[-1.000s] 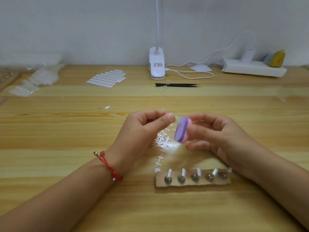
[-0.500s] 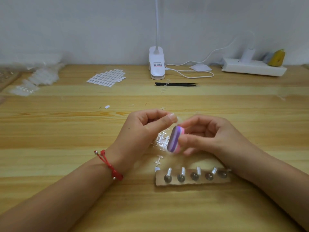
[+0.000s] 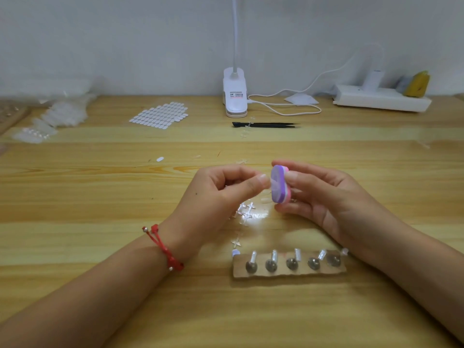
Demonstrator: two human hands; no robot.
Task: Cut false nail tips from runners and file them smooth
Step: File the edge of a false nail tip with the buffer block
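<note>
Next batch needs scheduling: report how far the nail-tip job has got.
Done: cut runner crosses lie scattered under the hands. In hand: the left hand pinches a clear nail tip against the purple-pink file block gripped by the right hand. Left: the heap of clear pieces at far left looks uncut, though blurred.

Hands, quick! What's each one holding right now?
Left hand: fingers pinched on a tiny clear nail tip, barely visible.
Right hand: holding the purple buffer.
</note>
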